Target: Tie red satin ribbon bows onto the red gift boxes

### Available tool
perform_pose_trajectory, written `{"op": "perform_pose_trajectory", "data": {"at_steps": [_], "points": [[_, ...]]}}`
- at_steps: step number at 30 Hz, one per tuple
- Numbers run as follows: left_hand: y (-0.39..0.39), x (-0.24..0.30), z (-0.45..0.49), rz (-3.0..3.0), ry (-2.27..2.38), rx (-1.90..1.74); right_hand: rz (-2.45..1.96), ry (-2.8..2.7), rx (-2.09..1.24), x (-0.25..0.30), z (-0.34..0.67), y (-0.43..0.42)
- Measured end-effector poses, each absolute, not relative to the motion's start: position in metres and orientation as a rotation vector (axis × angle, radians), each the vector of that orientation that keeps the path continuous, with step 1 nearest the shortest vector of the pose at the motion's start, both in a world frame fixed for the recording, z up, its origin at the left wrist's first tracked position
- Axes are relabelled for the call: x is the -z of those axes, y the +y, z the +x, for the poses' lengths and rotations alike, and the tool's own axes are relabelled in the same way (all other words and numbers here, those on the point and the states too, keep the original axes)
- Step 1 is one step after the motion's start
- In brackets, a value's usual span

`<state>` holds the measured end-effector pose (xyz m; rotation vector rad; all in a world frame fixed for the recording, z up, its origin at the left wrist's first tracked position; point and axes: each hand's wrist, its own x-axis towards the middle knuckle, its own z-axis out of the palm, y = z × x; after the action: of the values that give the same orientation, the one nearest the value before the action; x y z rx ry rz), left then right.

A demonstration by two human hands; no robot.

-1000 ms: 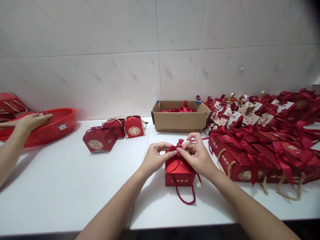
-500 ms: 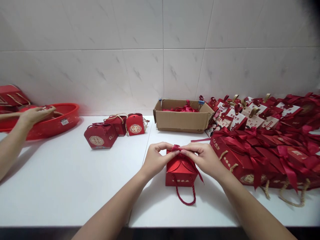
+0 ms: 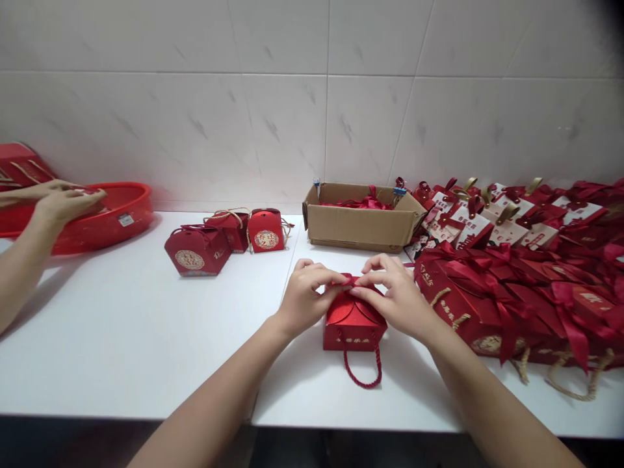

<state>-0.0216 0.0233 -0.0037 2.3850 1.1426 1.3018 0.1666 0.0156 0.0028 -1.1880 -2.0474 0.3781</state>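
Note:
A small red gift box (image 3: pixel 355 325) with a dark red rope handle (image 3: pixel 363 382) stands on the white table in front of me. On its top lies a dark red ribbon (image 3: pixel 349 281). My left hand (image 3: pixel 312 296) pinches the ribbon between thumb and index finger at the left of the box top. From the right, my right hand (image 3: pixel 396 296) pinches the ribbon with thumb and index finger, its other fingers raised. The two fingertips almost meet over the middle of the lid. The far side of the box is hidden behind my hands.
A cardboard box (image 3: pixel 358 226) of red ribbons stands behind. Several finished red gift boxes (image 3: pixel 492 305) with bows crowd the right, with red and white boxes (image 3: pixel 468 224) behind them. Three red boxes (image 3: pixel 197 253) stand left of centre. Another person's hands (image 3: pixel 65 201) work over a red basin (image 3: pixel 131 201).
My fingers have shifted on the ribbon, and the right hand's outer fingers have lifted and spread. The ribbon tail hanging at the box's right no longer shows. The view has tilted slightly.

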Motion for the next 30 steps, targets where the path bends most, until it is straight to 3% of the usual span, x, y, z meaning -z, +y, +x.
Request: {"op": "perform_pose_trajectory", "data": {"at_steps": [6, 12, 19, 30], "points": [[0.034, 0.012, -0.017, 2.066, 1.058, -1.337, -0.992, -2.061, -0.973, -0.004, 0.165, 0.021], [0.037, 0.004, -0.014, 1.867, 1.085, -1.349, -0.956, -1.593, -1.369, 0.006, 0.158, 0.022], [0.023, -0.010, -0.026, 2.089, 1.032, -1.056, -0.947, -1.637, -1.252, 0.005, 0.157, 0.019], [0.028, -0.008, -0.030, 2.055, 1.061, -1.000, -1.100, -1.932, -0.907, -0.013, 0.176, 0.011]]}}
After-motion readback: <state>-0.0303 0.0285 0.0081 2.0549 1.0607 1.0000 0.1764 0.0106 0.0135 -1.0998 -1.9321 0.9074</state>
